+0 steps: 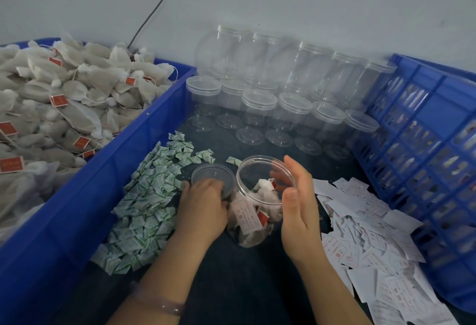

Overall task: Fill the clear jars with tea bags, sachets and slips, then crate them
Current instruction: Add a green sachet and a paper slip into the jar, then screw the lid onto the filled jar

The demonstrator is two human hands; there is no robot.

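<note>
we judge filling done: jar (251,237) holds tea bags (265,192) and a slip (246,212). left grip (203,203) grasps the lid (213,173); right grip (296,196), released, flat against the jar. next we need the lid seated squarely.

Dark tabletop (244,286): blue bin (77,208) left, green sachets (144,211), lid (206,172), open jar (252,221), lidded jars (258,103) behind, white slips (373,247), blue crate (425,144) right.

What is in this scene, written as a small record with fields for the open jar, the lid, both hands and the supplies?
open jar: clear round plastic jar, holds tea bags and a white slip
lid: clear round plastic lid, off, left of jar
left hand: grips the lid
right hand: fingers straight, at jar's right side
sachets: green-printed white pile, left of hands
slips: white paper pile, right
crate: blue slatted plastic crate, far right
</note>
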